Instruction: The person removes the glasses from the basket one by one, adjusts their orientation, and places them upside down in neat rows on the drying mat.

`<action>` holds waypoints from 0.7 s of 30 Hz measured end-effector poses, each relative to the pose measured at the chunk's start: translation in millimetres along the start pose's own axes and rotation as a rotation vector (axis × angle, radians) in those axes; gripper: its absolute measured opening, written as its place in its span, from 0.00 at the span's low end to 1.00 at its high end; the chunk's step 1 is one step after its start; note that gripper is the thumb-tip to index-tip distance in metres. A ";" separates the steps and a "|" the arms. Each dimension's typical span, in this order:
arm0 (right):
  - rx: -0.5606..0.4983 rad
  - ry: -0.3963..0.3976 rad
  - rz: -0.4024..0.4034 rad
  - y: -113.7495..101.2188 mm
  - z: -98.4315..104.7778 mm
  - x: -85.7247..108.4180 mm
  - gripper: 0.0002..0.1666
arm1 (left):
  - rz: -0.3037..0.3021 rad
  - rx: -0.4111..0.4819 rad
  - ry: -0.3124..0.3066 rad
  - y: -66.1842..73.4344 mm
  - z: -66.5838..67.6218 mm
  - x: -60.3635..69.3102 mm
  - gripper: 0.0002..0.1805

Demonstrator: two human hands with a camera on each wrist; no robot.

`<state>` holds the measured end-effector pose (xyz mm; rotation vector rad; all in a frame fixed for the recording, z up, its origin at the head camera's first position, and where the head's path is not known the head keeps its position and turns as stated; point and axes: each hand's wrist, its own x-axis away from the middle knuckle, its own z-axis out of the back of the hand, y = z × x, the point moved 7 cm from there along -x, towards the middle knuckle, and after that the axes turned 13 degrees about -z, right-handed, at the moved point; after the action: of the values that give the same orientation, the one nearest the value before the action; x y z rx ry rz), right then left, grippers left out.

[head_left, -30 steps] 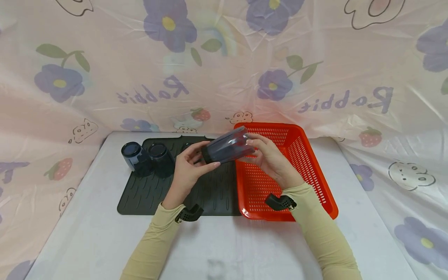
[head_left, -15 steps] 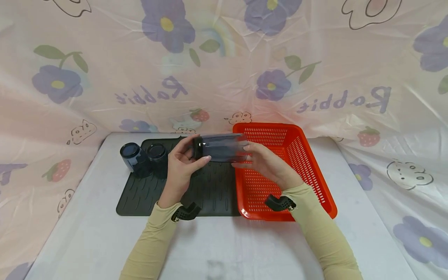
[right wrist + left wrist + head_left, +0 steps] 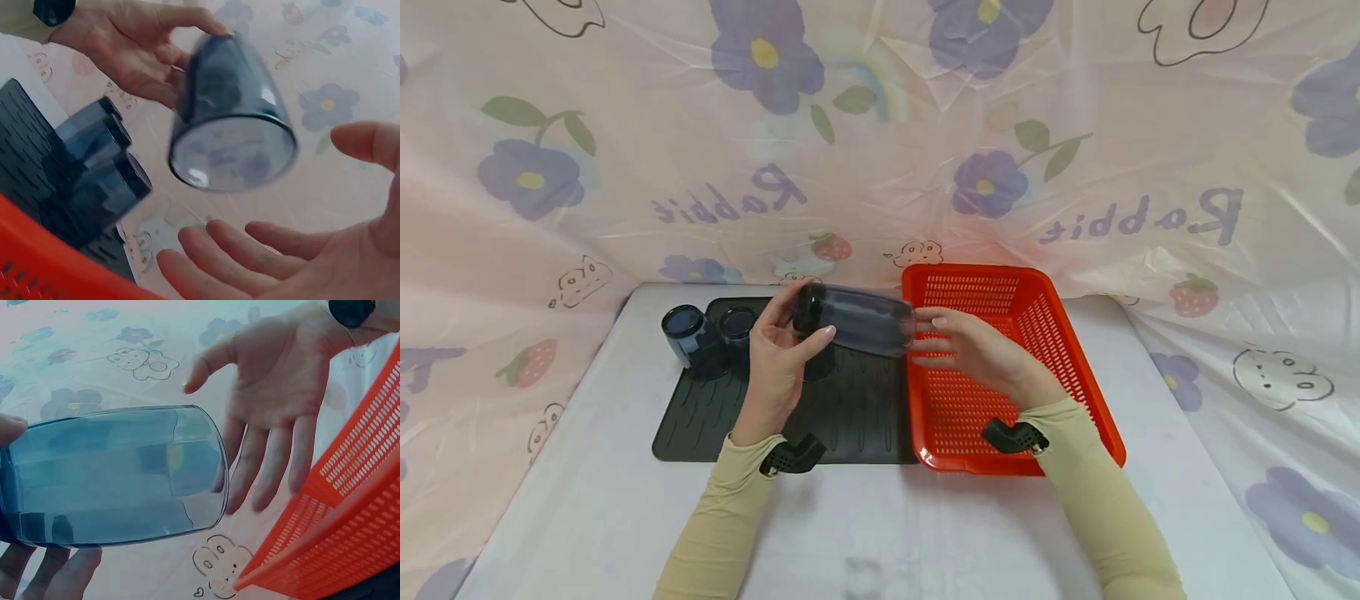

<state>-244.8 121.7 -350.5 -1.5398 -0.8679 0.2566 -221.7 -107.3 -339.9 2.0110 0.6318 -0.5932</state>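
A dark blue-tinted drinking glass [image 3: 861, 321] lies sideways in the air above the mat and the basket's left edge. My left hand [image 3: 775, 362] grips its thick base end, thumb in front and fingers behind. In the right wrist view the glass's mouth [image 3: 234, 153] faces my right hand [image 3: 269, 262], whose fingers are spread and loosely extended. The right wrist view shows a gap between that hand and the rim. From the left wrist, the glass [image 3: 112, 475] looks see-through, with my right hand [image 3: 269, 394] beyond its mouth.
Three similar glasses stand, apparently bottom up, on a dark ridged mat [image 3: 865, 425]; two are a left glass [image 3: 692, 342] and its neighbour [image 3: 737, 325]. Right of the mat sits a red perforated basket [image 3: 940, 462]. A patterned sheet [image 3: 880, 167] hangs behind the white table [image 3: 880, 533].
The glass has swung from tilted up to the right to slightly down, moving left with my left hand. My right hand has let go of its mouth end and straightened its fingers.
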 end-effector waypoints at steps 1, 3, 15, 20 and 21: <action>-0.001 0.002 0.008 -0.3 4.0 1.8 0.27 | -0.007 -0.006 -0.003 0.6 0.8 -0.1 0.33; -0.006 0.006 0.017 -0.4 11.4 6.0 0.28 | -0.019 -0.020 -0.004 1.4 2.7 -0.7 0.33; 0.018 0.048 0.051 -3.4 34.7 24.5 0.25 | -0.040 -0.067 0.027 3.7 15.4 -3.4 0.35; -0.003 0.068 0.054 -2.8 42.3 30.1 0.24 | -0.035 -0.088 0.022 -0.8 19.4 -1.9 0.36; -0.005 0.069 0.051 -2.2 43.5 30.6 0.25 | -0.032 -0.095 0.021 -1.7 20.1 -1.6 0.36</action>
<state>-251.7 174.3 -346.7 -1.5677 -0.7764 0.2377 -227.2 -124.3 -349.3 1.9234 0.6937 -0.5518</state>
